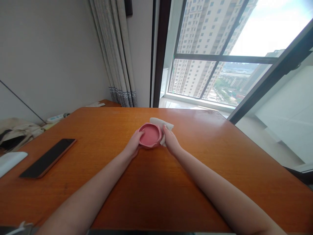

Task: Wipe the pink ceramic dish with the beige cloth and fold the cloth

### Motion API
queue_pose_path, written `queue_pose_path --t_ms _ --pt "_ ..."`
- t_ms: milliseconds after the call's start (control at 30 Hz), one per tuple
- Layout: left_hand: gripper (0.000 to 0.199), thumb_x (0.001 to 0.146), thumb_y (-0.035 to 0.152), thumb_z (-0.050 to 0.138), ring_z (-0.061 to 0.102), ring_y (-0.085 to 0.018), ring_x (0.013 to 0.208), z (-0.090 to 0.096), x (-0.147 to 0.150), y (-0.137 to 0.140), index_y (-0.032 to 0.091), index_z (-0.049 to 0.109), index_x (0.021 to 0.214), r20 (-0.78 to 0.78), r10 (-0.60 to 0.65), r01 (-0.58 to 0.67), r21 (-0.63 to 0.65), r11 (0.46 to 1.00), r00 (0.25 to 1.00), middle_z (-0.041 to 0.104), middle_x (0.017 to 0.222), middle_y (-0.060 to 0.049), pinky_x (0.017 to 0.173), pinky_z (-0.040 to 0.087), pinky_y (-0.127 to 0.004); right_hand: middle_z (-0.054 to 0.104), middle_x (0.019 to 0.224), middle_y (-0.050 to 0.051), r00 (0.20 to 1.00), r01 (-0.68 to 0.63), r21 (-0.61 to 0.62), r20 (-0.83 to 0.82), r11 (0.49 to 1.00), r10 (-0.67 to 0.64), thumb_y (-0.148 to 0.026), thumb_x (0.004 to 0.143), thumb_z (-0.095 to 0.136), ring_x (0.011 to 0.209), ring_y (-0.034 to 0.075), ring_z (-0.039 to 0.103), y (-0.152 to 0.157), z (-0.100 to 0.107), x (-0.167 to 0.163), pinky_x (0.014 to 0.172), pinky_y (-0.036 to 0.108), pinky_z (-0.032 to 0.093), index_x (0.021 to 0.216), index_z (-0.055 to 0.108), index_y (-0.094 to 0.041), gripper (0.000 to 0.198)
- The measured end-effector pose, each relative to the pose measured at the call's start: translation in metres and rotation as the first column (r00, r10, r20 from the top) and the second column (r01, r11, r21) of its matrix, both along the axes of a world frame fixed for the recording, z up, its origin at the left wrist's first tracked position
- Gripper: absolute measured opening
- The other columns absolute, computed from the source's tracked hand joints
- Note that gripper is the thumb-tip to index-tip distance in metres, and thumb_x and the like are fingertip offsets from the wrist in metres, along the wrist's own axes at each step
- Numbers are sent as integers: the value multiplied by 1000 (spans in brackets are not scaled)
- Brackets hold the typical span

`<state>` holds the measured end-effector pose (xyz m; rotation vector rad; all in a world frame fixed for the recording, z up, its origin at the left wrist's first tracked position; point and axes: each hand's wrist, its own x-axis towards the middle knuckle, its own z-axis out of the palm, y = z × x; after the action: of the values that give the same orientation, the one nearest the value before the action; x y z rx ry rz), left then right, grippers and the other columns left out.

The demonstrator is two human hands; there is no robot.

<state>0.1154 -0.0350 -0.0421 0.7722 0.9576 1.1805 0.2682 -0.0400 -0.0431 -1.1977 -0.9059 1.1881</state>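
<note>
A pink bowl (150,134) with an angular, wavy rim is held above the middle of the wooden table (156,189), its inside facing me. My left hand (133,142) grips its left side, the thumb over the rim and the other fingers hidden beneath. On the opposite side, my right hand (171,140) is closed on a white tissue (161,123), which lies against the bowl's right and far edge. The thumb presses on the tissue; the rest of those fingers are mostly out of sight.
To the left on the table lies a black-screened phone or tablet (49,158), with a white object (12,162) beside it. Beyond the left edge are a power strip (56,117) and a cloth bundle (18,132). A curtain (119,58) and window stand behind.
</note>
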Motion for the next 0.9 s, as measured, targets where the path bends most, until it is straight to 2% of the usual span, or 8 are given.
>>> queue_pose_path --t_ms 133,267,333,433,600,767,833,900 --pt "22 75 24 61 61 -17 85 4 4 -5 14 63 95 154 62 -54 -52 997 986 67 92 -6 73 51 -26 71 102 6 963 -84 -25 -261 996 75 -47 80 54 101 23 64 -6 5 -11 82 32 54 97 66 -19 35" --pt "26 79 30 57 61 -17 83 0 7 -7 16 59 100 235 178 -169 -57 984 956 65 93 -5 73 52 -31 69 108 8 934 -110 -36 -345 993 91 -47 80 53 100 23 65 -19 1 -32 78 32 55 103 62 -18 39" --pt "28 78 30 58 60 -16 86 -3 6 -5 16 58 102 222 187 -195 16 981 957 65 96 -4 76 51 -29 69 108 8 924 -93 -31 -375 995 75 -44 80 53 99 22 65 -21 -1 -36 76 31 55 105 62 -18 38" --pt "29 75 30 62 59 -15 87 -6 5 -4 16 58 100 108 148 -161 120 980 983 63 98 -4 75 49 -25 71 103 6 930 -25 -31 -368 999 12 -43 80 53 97 21 65 -16 0 -27 73 28 55 100 63 -18 34" --pt "34 74 35 64 57 -16 82 -6 8 -7 20 58 104 -14 32 -32 -23 999 999 61 102 -4 59 48 -23 72 95 3 950 -5 -18 -313 1000 -1 -34 77 56 93 19 66 -5 4 -9 75 27 54 90 66 -20 22" --pt "27 81 35 53 58 -15 83 -4 7 -3 24 56 106 137 216 -219 3 976 967 60 104 -2 62 49 -23 71 101 5 927 -77 -16 -370 997 65 -37 78 55 99 20 65 -14 -4 -32 79 30 54 97 65 -20 28" --pt "26 80 31 55 57 -13 84 -4 5 -1 24 55 104 128 261 -271 70 960 957 60 102 -1 65 49 -21 71 104 6 929 -86 -1 -360 996 80 -39 79 54 101 21 64 -14 -9 -37 78 31 54 103 63 -19 32" --pt "25 77 30 59 56 -12 80 -4 4 0 23 53 100 72 245 -251 105 962 967 59 96 -1 64 48 -20 70 105 6 946 -32 -14 -324 999 26 -40 79 53 102 21 64 -10 -12 -32 79 30 54 102 63 -19 33"
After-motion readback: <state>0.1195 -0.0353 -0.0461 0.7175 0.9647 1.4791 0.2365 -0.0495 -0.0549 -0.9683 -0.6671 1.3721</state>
